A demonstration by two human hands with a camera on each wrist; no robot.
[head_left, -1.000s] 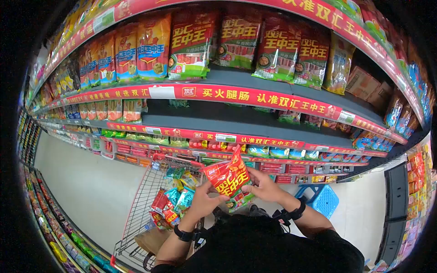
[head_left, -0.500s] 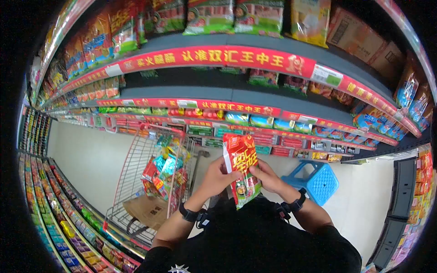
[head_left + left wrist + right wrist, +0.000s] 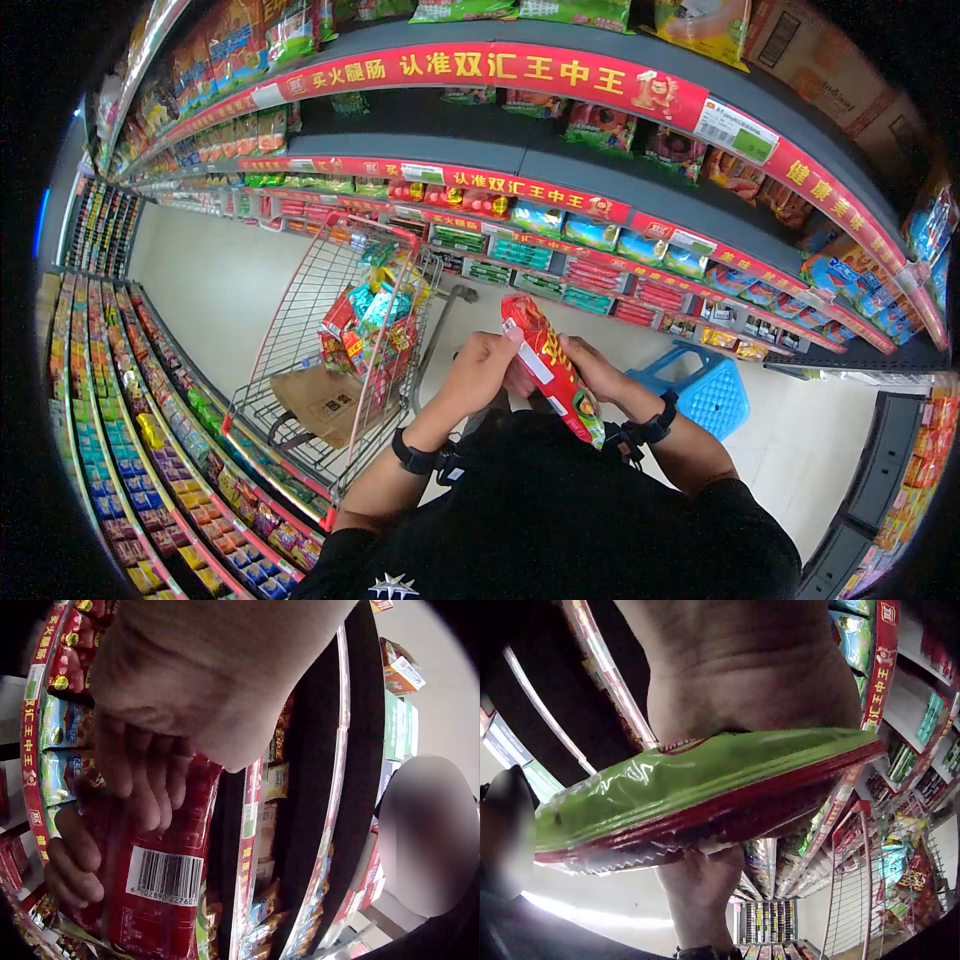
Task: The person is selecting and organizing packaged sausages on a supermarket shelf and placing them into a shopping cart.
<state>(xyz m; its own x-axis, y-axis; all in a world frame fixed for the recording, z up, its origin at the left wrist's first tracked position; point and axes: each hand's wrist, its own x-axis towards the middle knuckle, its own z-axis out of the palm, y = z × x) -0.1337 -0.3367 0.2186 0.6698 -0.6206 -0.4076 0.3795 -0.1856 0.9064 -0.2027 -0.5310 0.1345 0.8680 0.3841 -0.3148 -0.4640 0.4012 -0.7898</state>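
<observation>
Between both hands, in front of the chest, is a red bag of ham sausages [image 3: 552, 368] with yellow lettering and a green lower end. My left hand [image 3: 478, 372] grips its left side near the top, thumb on the edge. On the other side my right hand [image 3: 598, 376] holds the bag, its fingers partly hidden behind it. The left wrist view shows the red back with a white barcode label [image 3: 164, 876] and the left fingers [image 3: 150, 787] lying over it. In the right wrist view the bag's green end [image 3: 705, 776] is seen edge-on.
A wire shopping cart [image 3: 262, 352] stands at the left, with several colourful packets [image 3: 375, 318] and a brown paper bag [image 3: 322, 405] inside. A blue plastic stool [image 3: 712, 395] is at the right. Stocked shelves with a red price strip [image 3: 480, 68] run across the front.
The bag has turned from its front facing up to a tilted, side-on position, and the left hand's hold has shifted up its edge. The head view has lowered and moved, with the shelves sliding upward.
</observation>
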